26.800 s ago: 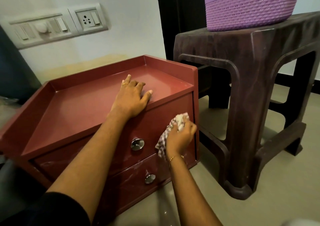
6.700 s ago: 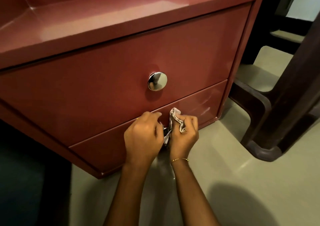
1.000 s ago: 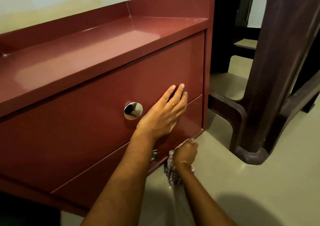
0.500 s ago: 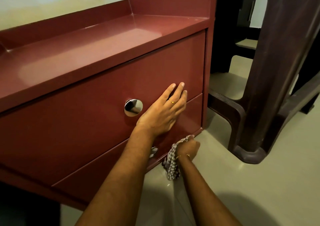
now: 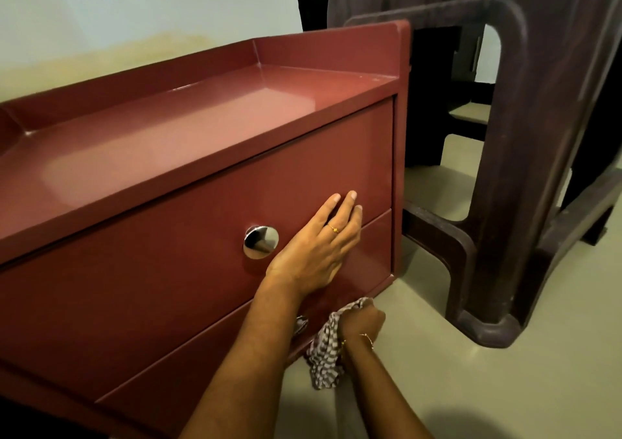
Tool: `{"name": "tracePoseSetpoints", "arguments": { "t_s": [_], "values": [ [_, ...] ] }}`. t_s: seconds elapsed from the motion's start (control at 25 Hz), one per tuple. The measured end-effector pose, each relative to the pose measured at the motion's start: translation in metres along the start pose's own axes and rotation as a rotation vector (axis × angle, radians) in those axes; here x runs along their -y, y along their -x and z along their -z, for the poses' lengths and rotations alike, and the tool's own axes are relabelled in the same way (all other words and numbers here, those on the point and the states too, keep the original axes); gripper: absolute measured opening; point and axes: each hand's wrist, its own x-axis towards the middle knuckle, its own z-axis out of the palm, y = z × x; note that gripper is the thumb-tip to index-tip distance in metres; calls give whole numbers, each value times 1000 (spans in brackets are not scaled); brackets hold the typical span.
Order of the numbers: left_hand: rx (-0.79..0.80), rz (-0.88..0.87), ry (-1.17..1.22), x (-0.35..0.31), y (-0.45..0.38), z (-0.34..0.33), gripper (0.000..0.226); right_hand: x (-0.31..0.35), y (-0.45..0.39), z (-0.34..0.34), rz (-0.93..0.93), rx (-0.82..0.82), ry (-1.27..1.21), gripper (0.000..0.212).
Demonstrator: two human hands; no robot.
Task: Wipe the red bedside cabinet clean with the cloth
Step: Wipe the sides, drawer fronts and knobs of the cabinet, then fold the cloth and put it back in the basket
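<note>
The red bedside cabinet (image 5: 188, 183) stands on the floor with two drawers, both closed, and a round chrome knob (image 5: 261, 242) on the upper one. My left hand (image 5: 318, 248) lies flat with straight fingers on the upper drawer front, right of the knob. My right hand (image 5: 361, 319) grips a checked cloth (image 5: 324, 351) against the bottom edge of the lower drawer, near its right end. The lower knob (image 5: 300, 324) is mostly hidden behind my left forearm.
A dark brown plastic stool (image 5: 525, 156) stands close to the cabinet's right side, its leg on the pale floor (image 5: 471, 388). A light wall (image 5: 134, 18) runs behind the cabinet.
My right hand with the cloth has slid a little right along the lower drawer's bottom edge. My left hand stays flat on the upper drawer.
</note>
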Motion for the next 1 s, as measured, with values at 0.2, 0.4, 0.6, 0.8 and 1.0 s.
{"name": "tracePoseSetpoints", "arguments": {
  "t_s": [0.2, 0.4, 0.6, 0.8, 1.0],
  "values": [
    [85, 39, 110, -1, 0, -3, 56, 18, 6, 35, -97, -26, -182, 25],
    [10, 301, 804, -6, 0, 26, 55, 118, -4, 100, 15, -187, -567, 27],
    [-301, 998, 1217, 44, -64, 81, 58, 265, 37, 167, 332, 288, -768, 36],
    [-464, 1594, 1356, 201, -103, 63, 13, 391, 66, 146, 618, 731, -418, 74],
    [-50, 1651, 2044, 240, -94, -31, 24, 430, 8, 77, 627, 570, -188, 39]
  ]
}}
